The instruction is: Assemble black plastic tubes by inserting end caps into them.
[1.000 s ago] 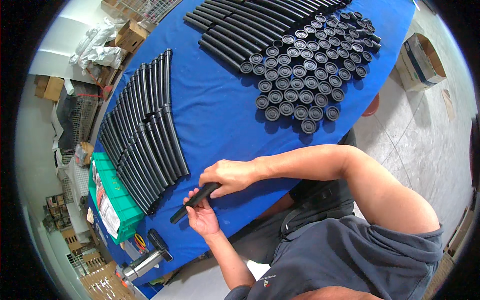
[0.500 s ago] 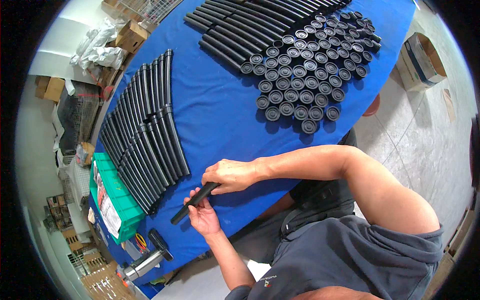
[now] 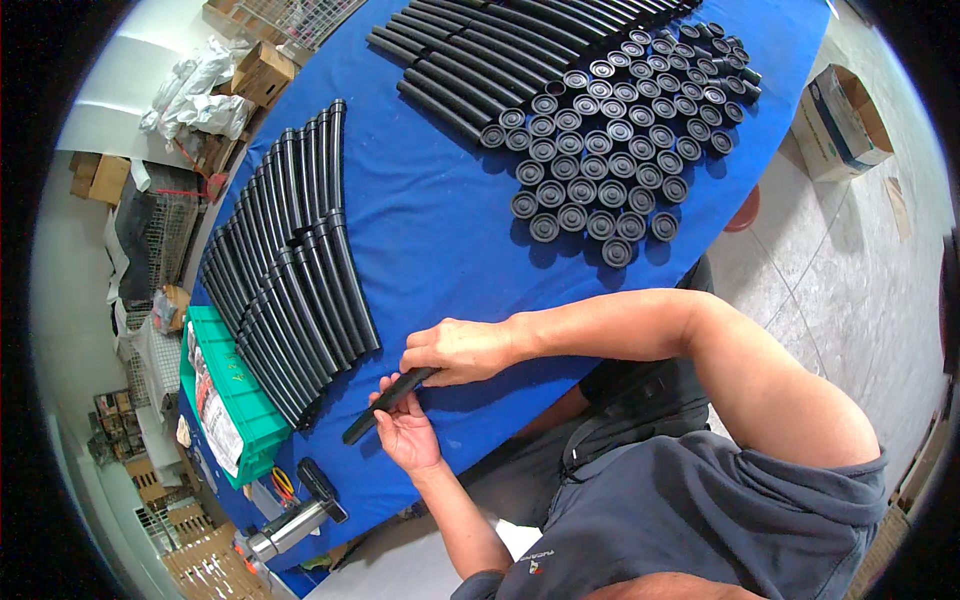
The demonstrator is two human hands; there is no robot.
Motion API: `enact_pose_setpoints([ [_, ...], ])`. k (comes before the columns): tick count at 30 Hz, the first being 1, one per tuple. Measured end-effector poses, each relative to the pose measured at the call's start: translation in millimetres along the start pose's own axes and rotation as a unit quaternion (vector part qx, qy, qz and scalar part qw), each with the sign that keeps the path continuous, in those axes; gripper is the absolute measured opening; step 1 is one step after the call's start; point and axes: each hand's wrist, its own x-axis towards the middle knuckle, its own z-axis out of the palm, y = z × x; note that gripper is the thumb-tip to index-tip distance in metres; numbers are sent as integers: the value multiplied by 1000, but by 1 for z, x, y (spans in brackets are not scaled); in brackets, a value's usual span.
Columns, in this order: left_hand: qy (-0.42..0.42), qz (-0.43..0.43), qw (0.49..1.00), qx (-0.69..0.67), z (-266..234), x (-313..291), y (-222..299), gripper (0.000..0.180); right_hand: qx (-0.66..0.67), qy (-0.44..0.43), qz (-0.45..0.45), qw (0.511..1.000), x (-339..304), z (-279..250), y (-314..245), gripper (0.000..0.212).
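A short black tube point(image 3: 378, 412) slants above the blue cloth, held between my two hands. My right hand point(image 3: 462, 350) is closed over its upper end, so that end is hidden. Lower down, my left hand point(image 3: 410, 438) is palm up and supports the tube between thumb and fingers. The tube's free end points to the lower left. Just beyond my hands lie rows of long black tubes point(image 3: 300, 270), side by side. Farther off, round ridged black caps point(image 3: 600, 165) stand grouped together, several of them beside more black tubes point(image 3: 480, 70).
A blue cloth point(image 3: 450, 250) covers the table. At its left edge stands a green crate point(image 3: 260, 415) with papers on its side. A metal tool with a black handle point(image 3: 300, 515) sits near my left forearm. An open cardboard box point(image 3: 840, 125) rests on the floor at right.
My right hand has shifted very slightly left, and the tube looks slightly turned in my hands. The rest of the table looks the same.
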Motion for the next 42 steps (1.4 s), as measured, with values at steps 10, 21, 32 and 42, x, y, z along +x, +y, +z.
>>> enact_pose_setpoints([
  [10,6,-1,1000,7,-5,-1,1,31,-7,-16,9,1000,2,-4,-4,29],
  [21,6,-2,1000,1,-2,-1,2,31,26,-7,-1,1000,2,-4,-10,29],
  [32,5,2,1000,-9,-1,-1,2,32,4,-38,13,999,2,-7,-10,31],
  [42,-6,-4,1000,-17,-4,-2,3,32,22,-77,55,995,6,-10,-11,31],
])
